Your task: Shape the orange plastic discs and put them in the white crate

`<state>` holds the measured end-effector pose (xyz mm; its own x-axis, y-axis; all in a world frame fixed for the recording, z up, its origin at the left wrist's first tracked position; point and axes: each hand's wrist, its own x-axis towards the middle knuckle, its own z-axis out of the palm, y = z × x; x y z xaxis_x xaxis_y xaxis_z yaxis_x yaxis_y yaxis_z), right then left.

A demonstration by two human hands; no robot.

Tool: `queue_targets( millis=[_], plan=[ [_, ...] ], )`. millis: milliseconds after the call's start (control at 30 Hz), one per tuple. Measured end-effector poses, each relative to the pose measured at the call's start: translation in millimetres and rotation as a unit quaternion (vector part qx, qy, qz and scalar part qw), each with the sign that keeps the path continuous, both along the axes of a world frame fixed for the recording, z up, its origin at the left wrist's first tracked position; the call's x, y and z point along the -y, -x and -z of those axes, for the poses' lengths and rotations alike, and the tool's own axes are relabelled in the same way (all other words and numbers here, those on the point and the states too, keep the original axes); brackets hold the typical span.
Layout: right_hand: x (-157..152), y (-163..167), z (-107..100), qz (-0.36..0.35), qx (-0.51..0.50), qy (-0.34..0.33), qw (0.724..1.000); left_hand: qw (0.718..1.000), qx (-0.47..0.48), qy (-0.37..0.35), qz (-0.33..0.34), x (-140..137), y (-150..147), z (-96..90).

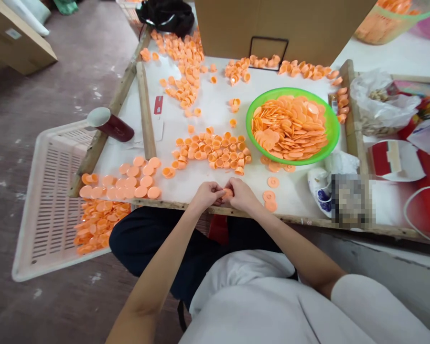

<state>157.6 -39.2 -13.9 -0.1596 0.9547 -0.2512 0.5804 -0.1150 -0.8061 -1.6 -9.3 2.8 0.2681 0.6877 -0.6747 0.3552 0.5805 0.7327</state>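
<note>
2 bare hands meet at the near edge of a white table [211, 184]. The left hand [209, 194] and the right hand [239, 192] pinch 1 small orange piece [228, 193] between their fingertips, at the table's edge.

Just beyond the grip spreads a cluster of small orange cups [218, 150], dozens, too crowded to count exactly. Just right of the grip lie 3 flat orange discs [273, 182]: 1 apart, 2 overlapping. Farther out on that side, 1 green basin [251, 138] holds a heap of orange discs, past counting.

Left of the grip, more than 12 smooth orange rounds [130, 182] gather near the table's corner. Beyond them are 1 wooden strip [146, 114] and 1 dark red mug [116, 127]; below them, 1 white crate [39, 205] contains many more orange pieces.
</note>
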Motion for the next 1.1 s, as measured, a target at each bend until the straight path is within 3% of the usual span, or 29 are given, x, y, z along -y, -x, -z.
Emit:
queue_targets(
  millis=[133, 267, 333, 400, 500, 567, 700, 867, 1000, 1100],
  plan=[
    [5, 2, -12, -0.005, -0.018, -0.002, 1.0, 0.998, -0.032, -0.044, 0.011, 6, -6, -6.7],
    [17, -8, -29, 0.037, -0.068, -0.039, 0.996, 0.974, -0.132, -0.182, 0.037, 14, 9, -8.1],
    [22, -28, -34, 0.076, -0.059, -0.067, 0.993, 0.938, -0.231, -0.258, 0.018, 14, 36, -9.7],
    [27, -56, -33, 0.112, -0.022, -0.09, 0.989, 0.883, -0.338, -0.325, -0.031, 13, 70, -15.8],
    [34, -100, -19, 0.167, 0.071, -0.119, 0.976, 0.793, -0.456, -0.393, -0.091, 7, 114, -31.5],
    [37, -121, -5, 0.191, 0.136, -0.136, 0.963, 0.76, -0.489, -0.418, -0.092, 1, 125, -40.6],
    [37, -133, 20, 0.165, 0.24, -0.171, 0.941, 0.756, -0.481, -0.441, -0.04, -20, 108, -41.5],
    [31, -127, 24, 0.136, 0.257, -0.165, 0.942, 0.746, -0.487, -0.454, 0.021, -52, 90, -15.1],
    [28, -127, 20, 0.145, 0.238, -0.161, 0.947, 0.749, -0.505, -0.428, 0.03, -67, 107, 4.2],
    [27, -126, 18, 0.16, 0.219, -0.145, 0.951, 0.742, -0.53, -0.411, 0.013, -72, 127, 5.2]
  ],
)
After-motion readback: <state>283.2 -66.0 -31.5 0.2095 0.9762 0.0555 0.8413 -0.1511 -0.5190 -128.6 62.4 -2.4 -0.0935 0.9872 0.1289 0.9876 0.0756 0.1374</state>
